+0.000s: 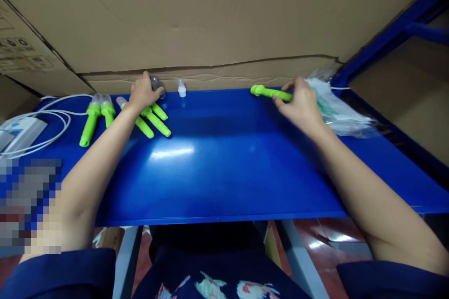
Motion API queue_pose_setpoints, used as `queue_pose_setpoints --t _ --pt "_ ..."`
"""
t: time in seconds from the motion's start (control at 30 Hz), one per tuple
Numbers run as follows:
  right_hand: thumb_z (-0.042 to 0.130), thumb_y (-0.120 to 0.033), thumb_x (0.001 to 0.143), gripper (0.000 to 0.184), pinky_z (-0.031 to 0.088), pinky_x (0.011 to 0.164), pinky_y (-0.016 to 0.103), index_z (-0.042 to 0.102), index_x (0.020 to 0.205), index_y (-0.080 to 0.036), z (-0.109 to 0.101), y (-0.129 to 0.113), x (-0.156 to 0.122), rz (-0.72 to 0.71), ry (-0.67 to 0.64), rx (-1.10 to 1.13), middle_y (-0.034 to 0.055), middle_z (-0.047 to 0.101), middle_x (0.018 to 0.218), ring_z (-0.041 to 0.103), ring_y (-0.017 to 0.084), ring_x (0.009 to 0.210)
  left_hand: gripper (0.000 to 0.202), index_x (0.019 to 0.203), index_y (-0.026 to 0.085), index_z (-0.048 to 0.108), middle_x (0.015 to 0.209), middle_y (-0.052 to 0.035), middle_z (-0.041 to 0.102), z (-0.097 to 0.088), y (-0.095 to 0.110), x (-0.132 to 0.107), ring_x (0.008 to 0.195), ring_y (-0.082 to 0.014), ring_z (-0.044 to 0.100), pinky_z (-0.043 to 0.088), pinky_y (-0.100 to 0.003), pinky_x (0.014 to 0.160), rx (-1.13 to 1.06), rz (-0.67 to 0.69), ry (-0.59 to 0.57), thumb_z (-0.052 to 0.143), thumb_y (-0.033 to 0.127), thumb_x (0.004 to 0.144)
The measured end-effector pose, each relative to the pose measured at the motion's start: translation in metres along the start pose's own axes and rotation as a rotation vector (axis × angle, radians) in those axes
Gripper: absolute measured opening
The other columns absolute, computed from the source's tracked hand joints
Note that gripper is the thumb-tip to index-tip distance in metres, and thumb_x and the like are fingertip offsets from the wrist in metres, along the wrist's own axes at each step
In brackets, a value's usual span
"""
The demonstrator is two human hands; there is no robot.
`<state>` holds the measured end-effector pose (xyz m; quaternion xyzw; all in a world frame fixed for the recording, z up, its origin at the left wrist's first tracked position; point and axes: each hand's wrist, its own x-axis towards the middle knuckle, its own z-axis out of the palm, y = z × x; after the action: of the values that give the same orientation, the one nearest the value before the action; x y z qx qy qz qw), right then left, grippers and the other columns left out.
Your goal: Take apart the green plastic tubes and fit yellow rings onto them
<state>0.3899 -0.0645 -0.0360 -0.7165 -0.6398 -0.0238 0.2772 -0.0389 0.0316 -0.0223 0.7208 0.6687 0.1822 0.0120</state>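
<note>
At the back left of the blue table, my left hand (143,93) has its thumb and fingers around a clear plastic cap (155,83). Part of the cap is hidden by the fingers. Under and beside this hand lie several bright green handles (157,121), partly covered by it. A small clear cap with a white base (181,87) stands upright to the right, apart from the hand. My right hand (303,105) pinches one end of a green handle (270,92) between thumb and fingers. That handle's thicker end points left.
Green handles with clear caps (90,123) lie at the left, beside a coiled white cable (66,121) and a white power strip (24,130). A clear plastic bag (345,112) lies right of my right hand. Cardboard (210,18) walls the back; a blue frame (396,32) rises at right.
</note>
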Motion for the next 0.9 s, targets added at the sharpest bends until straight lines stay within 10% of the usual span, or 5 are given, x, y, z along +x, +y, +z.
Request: queue_pose_setpoints --t 0.3,0.43,0.67,0.9 --pt "0.059 -0.041 0.104 0.057 0.057 0.098 0.059 0.05 0.147 -0.004 -0.002 -0.021 -0.019 0.109 -0.334 -0.384 0.0303 0.064 0.138 0.068 0.048 0.123 0.084 0.153 -0.004 0.04 0.161 -0.035 0.042 -0.026 0.03 -0.057 0.156 -0.0471 0.039 0.035 -0.061 0.126 0.177 -0.233 -0.032 0.065 0.051 0.096" --pt "0.059 -0.041 0.105 0.058 0.056 0.103 0.062 0.05 0.148 -0.002 -0.002 -0.019 -0.017 0.112 -0.289 -0.355 0.0332 0.059 0.144 0.065 0.049 0.131 0.068 0.138 0.006 0.064 0.161 -0.032 0.044 -0.019 0.029 -0.058 0.152 -0.0517 0.04 0.034 -0.067 0.123 0.293 -0.224 -0.158 0.06 0.058 0.095" --pt "0.064 -0.046 0.096 0.044 0.056 0.093 0.067 0.066 0.122 -0.011 0.03 0.015 -0.013 -0.094 0.012 -0.1 0.0276 0.067 0.124 0.069 0.046 0.112 0.052 0.122 0.008 0.077 0.145 -0.0291 0.062 -0.014 0.033 -0.087 0.144 -0.0528 0.047 0.024 -0.077 0.123 0.383 -0.011 -0.038 0.053 0.046 0.095" --pt "0.065 -0.044 0.095 0.035 0.057 0.094 0.064 0.068 0.113 -0.014 0.029 -0.013 -0.027 -0.19 0.0 -0.003 0.0255 0.067 0.121 0.067 0.044 0.114 0.043 0.114 0.011 0.082 0.144 -0.0268 0.064 -0.007 0.073 -0.127 0.149 -0.0523 0.043 0.03 -0.081 0.117 0.321 0.135 0.0 0.05 0.035 0.099"
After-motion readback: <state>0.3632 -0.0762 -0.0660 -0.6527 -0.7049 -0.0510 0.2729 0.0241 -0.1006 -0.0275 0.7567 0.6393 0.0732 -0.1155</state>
